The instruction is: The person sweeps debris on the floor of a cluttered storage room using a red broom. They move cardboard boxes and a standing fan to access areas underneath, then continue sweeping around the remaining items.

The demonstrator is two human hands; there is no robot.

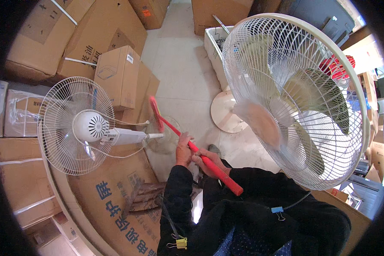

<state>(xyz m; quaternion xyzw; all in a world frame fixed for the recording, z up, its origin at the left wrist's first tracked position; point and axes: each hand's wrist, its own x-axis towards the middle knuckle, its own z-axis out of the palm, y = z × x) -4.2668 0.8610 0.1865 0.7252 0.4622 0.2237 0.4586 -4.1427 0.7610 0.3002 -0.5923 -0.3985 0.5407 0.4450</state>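
Both my hands are closed around the red handle (215, 168) of a long cleaning tool, a broom or mop. My left hand (184, 149) holds it farther from my body, and my right hand (212, 164) grips just behind, close to the first. The handle slants from my chest down to the floor at the left. Its narrow red head (156, 115) is blurred, so bristles or pad cannot be told apart. That head appears beside the round base of a white pedestal fan (91, 124), partly behind the fan's pole (154, 136).
A large cage fan (294, 105) looms at my right, above a round cream base (227, 110). A white foam box (213, 52) with loose items stands ahead. Cardboard cartons (116, 76) line the left side. A flat carton (115, 198) leans at lower left, near a wooden stool (147, 196).
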